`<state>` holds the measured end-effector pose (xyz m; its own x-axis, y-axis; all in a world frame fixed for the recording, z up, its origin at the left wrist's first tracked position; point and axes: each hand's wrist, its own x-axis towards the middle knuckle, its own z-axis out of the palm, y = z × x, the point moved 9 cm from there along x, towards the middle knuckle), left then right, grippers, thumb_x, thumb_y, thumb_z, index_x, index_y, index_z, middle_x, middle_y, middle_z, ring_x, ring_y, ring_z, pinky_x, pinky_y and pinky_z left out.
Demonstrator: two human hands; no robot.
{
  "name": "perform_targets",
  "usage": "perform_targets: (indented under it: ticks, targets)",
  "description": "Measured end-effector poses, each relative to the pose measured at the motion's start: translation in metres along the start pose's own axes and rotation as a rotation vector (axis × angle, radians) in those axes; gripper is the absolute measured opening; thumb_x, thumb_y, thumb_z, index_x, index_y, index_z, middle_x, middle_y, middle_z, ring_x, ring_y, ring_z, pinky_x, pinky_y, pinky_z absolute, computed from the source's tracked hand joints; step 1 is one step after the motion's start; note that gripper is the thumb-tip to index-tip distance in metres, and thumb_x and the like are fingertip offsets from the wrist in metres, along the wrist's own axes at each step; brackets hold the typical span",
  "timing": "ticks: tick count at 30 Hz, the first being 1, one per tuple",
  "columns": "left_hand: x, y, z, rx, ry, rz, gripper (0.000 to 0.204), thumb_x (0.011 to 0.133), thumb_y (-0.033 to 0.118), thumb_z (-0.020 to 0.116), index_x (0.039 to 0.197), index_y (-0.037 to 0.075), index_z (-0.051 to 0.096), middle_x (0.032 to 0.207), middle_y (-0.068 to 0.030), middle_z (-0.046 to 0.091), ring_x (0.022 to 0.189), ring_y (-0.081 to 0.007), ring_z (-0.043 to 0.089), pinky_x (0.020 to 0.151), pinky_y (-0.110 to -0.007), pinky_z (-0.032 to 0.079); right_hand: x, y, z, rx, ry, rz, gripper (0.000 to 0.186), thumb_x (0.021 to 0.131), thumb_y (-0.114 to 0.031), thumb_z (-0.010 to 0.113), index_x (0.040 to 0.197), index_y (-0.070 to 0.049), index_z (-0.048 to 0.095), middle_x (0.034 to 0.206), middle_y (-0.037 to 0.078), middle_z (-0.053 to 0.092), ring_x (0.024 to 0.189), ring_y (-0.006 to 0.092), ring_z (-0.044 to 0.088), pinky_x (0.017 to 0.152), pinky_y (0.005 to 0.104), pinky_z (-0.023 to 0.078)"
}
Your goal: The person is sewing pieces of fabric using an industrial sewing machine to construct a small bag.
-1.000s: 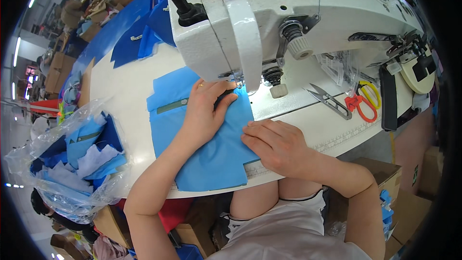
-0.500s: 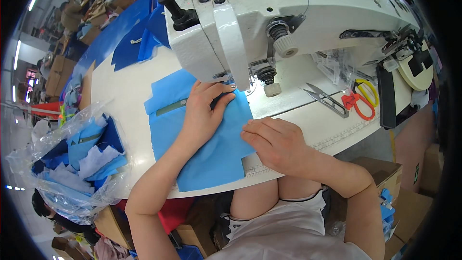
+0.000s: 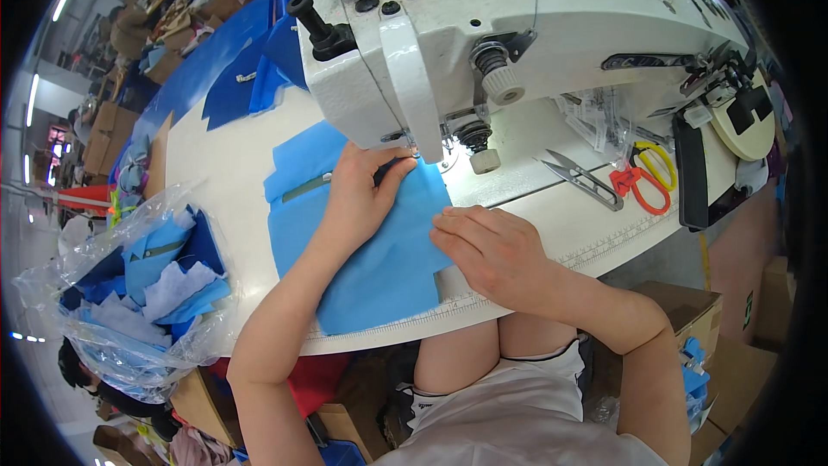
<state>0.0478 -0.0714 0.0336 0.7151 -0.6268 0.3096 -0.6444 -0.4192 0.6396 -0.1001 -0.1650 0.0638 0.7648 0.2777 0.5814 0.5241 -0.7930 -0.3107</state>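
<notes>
A light blue fabric piece lies flat on the white sewing table, its far edge under the head of a white sewing machine. An olive-green zipper is set into its left part. Beside the needle, my left hand presses and pinches the fabric, thumb and forefinger close together. My right hand has its fingers closed on the fabric's right edge, nearer to me. The exact stitching point is partly hidden by the machine head and my fingertips.
To the right lie thread snips, red-handled scissors, a yellow-handled tool and clear plastic bags. A clear bag of blue fabric pieces stands at the left. A printed ruler strip follows the table's near edge.
The fabric has slid slightly away from me, under the machine head. My left hand has shifted a little left, its fingers drawn closer together; my right hand stays at the fabric's edge.
</notes>
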Motion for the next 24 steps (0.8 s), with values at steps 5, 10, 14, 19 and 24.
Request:
perform_targets:
  ticks: [5,10,14,19,24]
  targets:
    - [0.002,-0.003,-0.001,0.033,0.001,-0.008,0.016,0.09,0.01,0.075,0.102,0.0,0.073,0.096,-0.0116,0.074,0.089,-0.0236,0.068,0.082,-0.034,0.052,0.0,0.001,0.001,0.001,0.003,0.003,0.025,0.075,-0.005,0.068,0.1,-0.002,0.071,0.108,0.008,0.071,0.1,0.023,0.07,0.08,0.0317,0.059]
    - [0.004,0.003,-0.002,-0.025,0.006,0.016,0.015,0.088,0.012,0.075,0.098,0.002,0.075,0.095,-0.014,0.073,0.089,-0.0284,0.065,0.081,-0.037,0.05,0.0,-0.001,0.003,0.047,-0.046,0.007,0.025,0.075,-0.006,0.068,0.1,-0.002,0.071,0.108,0.008,0.072,0.1,0.0228,0.07,0.079,0.0312,0.059]
    - [0.005,-0.002,-0.002,-0.035,0.011,-0.067,0.016,0.087,0.014,0.075,0.098,0.003,0.078,0.095,-0.0166,0.073,0.09,-0.0354,0.062,0.084,-0.041,0.049,0.0,0.001,0.001,0.002,0.003,0.004,0.025,0.076,-0.007,0.069,0.101,-0.003,0.071,0.108,0.009,0.072,0.101,0.0225,0.07,0.078,0.0311,0.059]
    - [0.005,-0.009,-0.001,-0.038,0.017,-0.079,0.016,0.087,0.014,0.074,0.098,0.003,0.078,0.098,-0.0167,0.072,0.092,-0.0352,0.062,0.084,-0.042,0.049,-0.001,0.003,0.002,-0.006,0.008,0.007,0.026,0.076,-0.007,0.068,0.102,-0.003,0.072,0.111,0.009,0.072,0.103,0.0226,0.07,0.081,0.0321,0.059]
    - [-0.004,-0.033,-0.016,-0.038,0.059,-0.163,0.014,0.087,0.01,0.073,0.1,0.008,0.079,0.111,-0.0138,0.069,0.104,-0.0337,0.064,0.104,-0.047,0.043,0.003,-0.004,0.001,0.085,0.002,-0.043,0.027,0.083,-0.015,0.074,0.108,-0.005,0.071,0.111,0.008,0.072,0.107,0.021,0.069,0.077,0.034,0.057]
